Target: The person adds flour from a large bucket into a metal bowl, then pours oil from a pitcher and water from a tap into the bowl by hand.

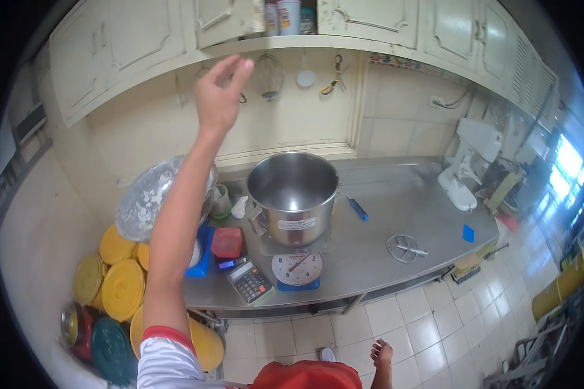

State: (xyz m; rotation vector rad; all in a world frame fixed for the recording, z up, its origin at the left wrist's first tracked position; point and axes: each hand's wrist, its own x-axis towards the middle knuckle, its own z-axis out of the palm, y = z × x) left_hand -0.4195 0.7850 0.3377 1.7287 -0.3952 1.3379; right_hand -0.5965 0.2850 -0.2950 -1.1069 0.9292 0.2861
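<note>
My left hand (219,97) is raised in front of the wall cupboards, near a hanging whisk (270,76), fingers loosely bent and apart with nothing visible in them. Below it stands a large steel mixing bowl (291,217) on a dial scale (297,270). Beside these lie a calculator (250,281) and a red plastic container (227,244). A large bowl with white residue (139,198) is partly behind my left forearm. My right hand (381,352) hangs low over the floor, beyond the counter's front edge, fingers loosely curled and apart, holding nothing visible.
An open cupboard door (224,16) is overhead. The steel counter (396,194) holds a blue-handled tool (358,209), a flat beater (402,249) and a white stand mixer (474,149). Yellow lidded tubs (120,288) crowd the left; a yellow bin (558,288) stands at right.
</note>
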